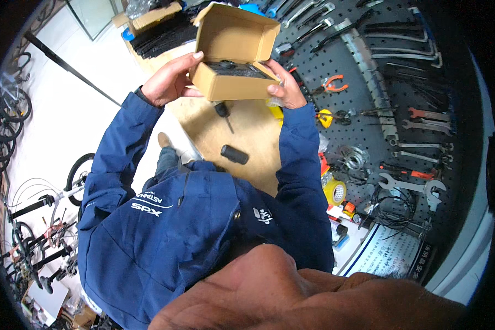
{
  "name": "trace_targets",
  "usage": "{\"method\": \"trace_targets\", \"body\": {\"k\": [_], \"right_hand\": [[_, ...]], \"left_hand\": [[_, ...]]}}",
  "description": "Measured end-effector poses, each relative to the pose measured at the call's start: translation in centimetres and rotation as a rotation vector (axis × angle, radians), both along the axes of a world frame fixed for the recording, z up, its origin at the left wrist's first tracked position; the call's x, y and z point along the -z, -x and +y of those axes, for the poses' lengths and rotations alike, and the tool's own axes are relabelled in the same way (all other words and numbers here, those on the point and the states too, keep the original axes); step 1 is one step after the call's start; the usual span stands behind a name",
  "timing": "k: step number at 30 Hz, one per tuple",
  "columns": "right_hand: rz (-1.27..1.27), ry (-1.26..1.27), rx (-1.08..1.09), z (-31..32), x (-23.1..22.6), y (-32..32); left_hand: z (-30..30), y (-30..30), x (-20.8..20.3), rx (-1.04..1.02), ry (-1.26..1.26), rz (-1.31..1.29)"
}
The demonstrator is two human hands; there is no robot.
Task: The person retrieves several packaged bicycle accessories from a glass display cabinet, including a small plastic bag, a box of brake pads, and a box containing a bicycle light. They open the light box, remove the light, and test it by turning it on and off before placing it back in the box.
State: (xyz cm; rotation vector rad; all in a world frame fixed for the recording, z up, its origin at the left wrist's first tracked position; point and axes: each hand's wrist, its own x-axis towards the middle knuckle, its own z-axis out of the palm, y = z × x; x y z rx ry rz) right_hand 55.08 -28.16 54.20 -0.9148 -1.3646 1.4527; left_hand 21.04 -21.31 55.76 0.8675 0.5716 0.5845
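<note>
I hold a small brown cardboard box (234,82) with both hands above a wooden workbench (247,143). Its lid (234,36) stands open, and black parts (234,67) lie inside. My left hand (168,82) grips the box's left end, thumb on the top edge. My right hand (286,82) supports the right end, with a bit of clear plastic under the fingers. Both sleeves are dark blue.
A black cylindrical grip (234,154) and a black-handled screwdriver (223,111) lie on the bench below the box. A dark pegboard (368,110) to the right carries wrenches, orange pliers (333,84) and cables. A yellow tape roll (335,191) sits beneath. Bicycles (38,220) stand at left.
</note>
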Motion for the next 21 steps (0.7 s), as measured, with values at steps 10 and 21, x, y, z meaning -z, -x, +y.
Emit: {"method": "trace_targets", "body": {"k": [10,21], "right_hand": [[0.436,0.213,-0.080,3.5,-1.6,-3.2],[0.031,-0.153,0.201,-2.0,2.1,-0.9]], "left_hand": [[-0.5,-2.5,-5.9,0.034,-0.242,-0.272],[-0.1,0.3,1.1,-0.253,-0.185,-0.116]]}}
